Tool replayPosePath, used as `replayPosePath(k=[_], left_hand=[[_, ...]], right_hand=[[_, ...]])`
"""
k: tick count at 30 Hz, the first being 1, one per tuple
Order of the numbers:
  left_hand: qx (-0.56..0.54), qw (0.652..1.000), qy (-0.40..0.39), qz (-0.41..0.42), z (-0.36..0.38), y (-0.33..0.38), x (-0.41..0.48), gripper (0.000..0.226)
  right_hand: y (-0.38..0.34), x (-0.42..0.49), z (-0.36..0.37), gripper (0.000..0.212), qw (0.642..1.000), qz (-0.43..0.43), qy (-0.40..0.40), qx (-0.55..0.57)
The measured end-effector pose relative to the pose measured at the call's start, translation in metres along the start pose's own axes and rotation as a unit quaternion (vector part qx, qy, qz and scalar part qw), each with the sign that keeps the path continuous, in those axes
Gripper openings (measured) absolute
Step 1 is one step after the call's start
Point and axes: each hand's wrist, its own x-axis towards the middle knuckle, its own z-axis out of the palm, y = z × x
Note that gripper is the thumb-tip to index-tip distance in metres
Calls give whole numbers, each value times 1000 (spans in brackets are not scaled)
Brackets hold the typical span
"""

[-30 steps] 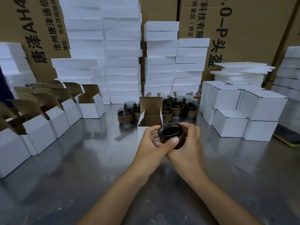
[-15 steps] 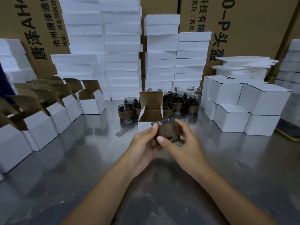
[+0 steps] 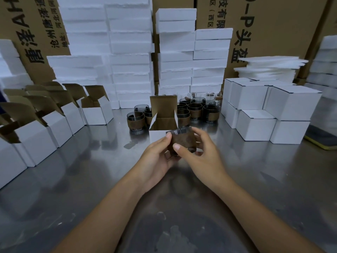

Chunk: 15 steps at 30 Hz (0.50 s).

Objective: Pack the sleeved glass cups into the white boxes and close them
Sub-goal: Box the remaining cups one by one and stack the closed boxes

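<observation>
- The surface [image 3: 91,179] in front of the open box [image 3: 156,135] looked hard; glass dropped there could be cracked.
- The open box seemed light and could be shoved back into the waiting cups [image 3: 195,108] behind it if its flaps were caught.
- The sleeved cup [image 3: 183,141], just before the open box, was gripped at the sleeve by the left hand [image 3: 156,159] and right hand [image 3: 204,159]; it could be let slip through.

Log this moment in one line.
left hand, right hand: hold sleeved cup | open box: behind cup, lid up
</observation>
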Motion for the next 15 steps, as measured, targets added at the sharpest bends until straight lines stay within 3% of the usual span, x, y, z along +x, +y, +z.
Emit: replayPosePath(k=[15], left_hand=[[64, 998, 16, -21, -1, -2, 0, 42]], right_hand=[[-3, 0, -2, 51, 999, -2, 15, 33]])
